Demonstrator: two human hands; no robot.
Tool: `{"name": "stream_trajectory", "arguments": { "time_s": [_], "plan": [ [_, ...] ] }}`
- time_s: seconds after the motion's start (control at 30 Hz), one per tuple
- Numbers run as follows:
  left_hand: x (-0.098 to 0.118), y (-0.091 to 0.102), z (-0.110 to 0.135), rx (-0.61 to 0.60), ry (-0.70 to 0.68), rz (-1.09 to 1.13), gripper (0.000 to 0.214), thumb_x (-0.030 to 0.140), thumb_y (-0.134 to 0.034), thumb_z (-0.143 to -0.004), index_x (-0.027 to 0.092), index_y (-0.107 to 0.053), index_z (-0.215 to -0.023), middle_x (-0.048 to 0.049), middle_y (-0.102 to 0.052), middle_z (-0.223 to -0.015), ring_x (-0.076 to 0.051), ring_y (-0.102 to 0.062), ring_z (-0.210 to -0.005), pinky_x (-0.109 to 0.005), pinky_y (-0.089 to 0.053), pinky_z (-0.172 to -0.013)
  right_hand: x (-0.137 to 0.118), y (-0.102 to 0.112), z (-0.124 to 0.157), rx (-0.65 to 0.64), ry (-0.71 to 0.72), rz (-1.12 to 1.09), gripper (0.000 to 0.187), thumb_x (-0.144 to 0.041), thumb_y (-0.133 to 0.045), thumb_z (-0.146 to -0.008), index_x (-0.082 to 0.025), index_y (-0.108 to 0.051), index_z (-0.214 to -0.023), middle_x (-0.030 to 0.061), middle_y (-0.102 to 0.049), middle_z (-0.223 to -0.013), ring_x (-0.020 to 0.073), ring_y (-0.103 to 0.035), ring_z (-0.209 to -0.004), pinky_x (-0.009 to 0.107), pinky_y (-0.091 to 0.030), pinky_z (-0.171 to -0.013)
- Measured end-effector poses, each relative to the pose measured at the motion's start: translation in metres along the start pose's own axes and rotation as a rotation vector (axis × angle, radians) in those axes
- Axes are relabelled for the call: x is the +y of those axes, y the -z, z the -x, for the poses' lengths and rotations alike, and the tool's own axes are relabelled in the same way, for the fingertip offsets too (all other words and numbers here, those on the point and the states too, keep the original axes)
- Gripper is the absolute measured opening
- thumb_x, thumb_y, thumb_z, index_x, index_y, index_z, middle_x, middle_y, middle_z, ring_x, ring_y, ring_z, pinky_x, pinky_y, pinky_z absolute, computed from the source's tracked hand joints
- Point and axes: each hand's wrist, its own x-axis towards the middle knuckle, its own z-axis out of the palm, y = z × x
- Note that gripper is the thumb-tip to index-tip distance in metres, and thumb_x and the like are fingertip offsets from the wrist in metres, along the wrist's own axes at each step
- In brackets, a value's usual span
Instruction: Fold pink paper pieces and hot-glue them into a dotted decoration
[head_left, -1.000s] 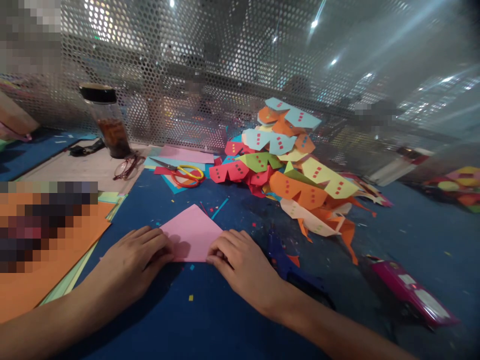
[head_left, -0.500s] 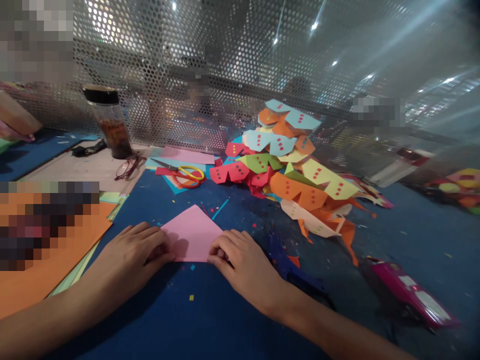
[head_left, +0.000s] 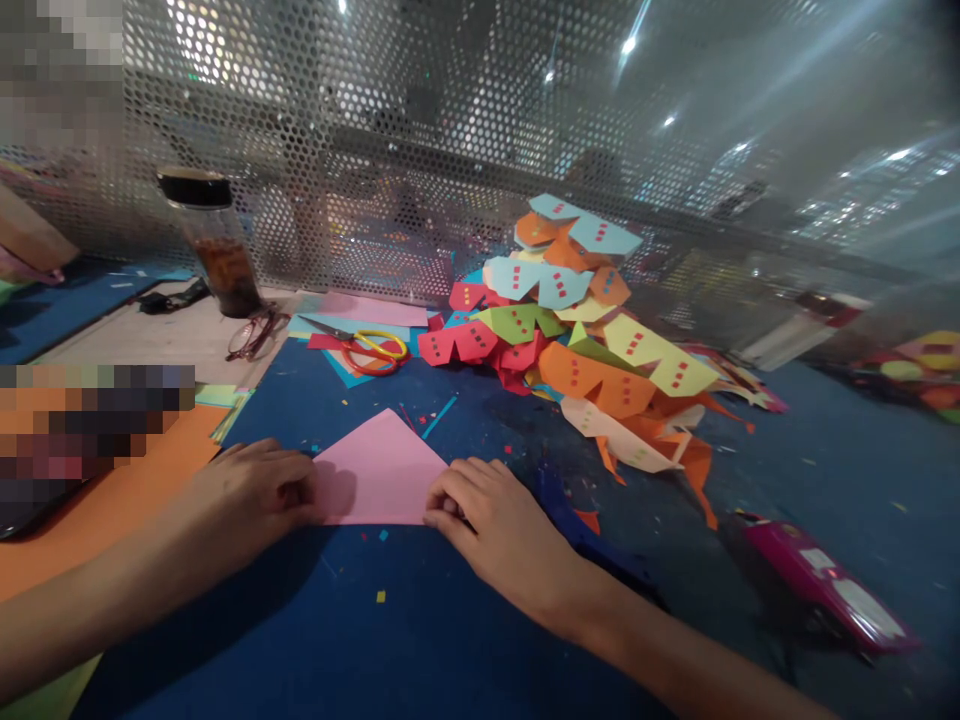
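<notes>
Fingertips first: right hand [head_left: 499, 520] has its fingers bent, tips pushed down on the bottom-right corner of the pink folded paper triangle [head_left: 379, 475]. It's not wrapped round anything, just pressing flat. Left hand [head_left: 251, 490] has its fingers curled in over the bottom-left corner, thumb side touching the paper. Can't tell tbh if it's pinching the corner or only pressing on it.

The pink triangle lies flat on the dark blue table mat [head_left: 420, 640], point facing away from the person, straight edge btw the two hands.

Only one container afaict: a clear jar w/ a black lid [head_left: 214, 245], upright at the back left by the perforated metal screen [head_left: 375, 150]. It's got something brownish in the lower part, too blurry to say what. A pair of thin-framed glasses [head_left: 255, 335] sits just beside it.

Hand pose: both palms down and low on the mat, forearms coming in from the bottom corners, wrists angled inward toward the paper.

Other stuff:
- orange paper sheets [head_left: 112, 480], partly under the left forearm
- scissors w/ yellow and red handles [head_left: 367, 350], behind the triangle
- big heap of folded coloured paper pieces [head_left: 592, 340], back right
- magenta plastic tool [head_left: 817, 590], well off to the right
</notes>
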Motion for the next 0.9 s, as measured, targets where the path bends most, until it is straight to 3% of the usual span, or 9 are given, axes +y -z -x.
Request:
{"name": "stream_trajectory", "arguments": {
  "time_s": [0.33,0.57,0.9],
  "plan": [
    [-0.007,0.015,-0.001,-0.064,-0.06,0.066,0.014,0.02,-0.061,-0.079,0.028,-0.071,-0.075,0.0027,-0.073,-0.07,-0.019,-0.068,-0.063,-0.027,-0.051,-0.057,0.003,0.007,0.001,-0.052,-0.01,-0.016,0.008,-0.018,-0.069,-0.093,-0.021,-0.065,-0.087,-0.0023,-0.07,-0.093,0.0151,-0.062,-0.086,0.033,-0.04,-0.082],
    [-0.015,0.02,0.003,-0.16,-0.001,0.004,0.01,0.021,-0.063,-0.079,0.028,-0.071,-0.081,0.0035,-0.074,-0.079,-0.02,-0.069,-0.071,-0.028,-0.053,-0.063,0.005,0.009,0.001,-0.061,-0.001,-0.028,0.009,-0.018,-0.07,-0.092,-0.021,-0.065,-0.086,-0.0009,-0.07,-0.093,0.0174,-0.063,-0.088,0.033,-0.04,-0.079],
    [-0.021,0.02,0.0,-0.169,-0.04,0.011,0.012,0.018,-0.06,-0.077,0.024,-0.071,-0.076,0.0031,-0.072,-0.073,-0.016,-0.069,-0.063,-0.024,-0.051,-0.057,0.009,0.025,0.0,-0.167,-0.061,-0.019,0.013,-0.017,-0.072,-0.091,-0.02,-0.063,-0.081,-0.0012,-0.071,-0.091,0.0179,-0.065,-0.088,0.036,-0.041,-0.086]
  ]
}}
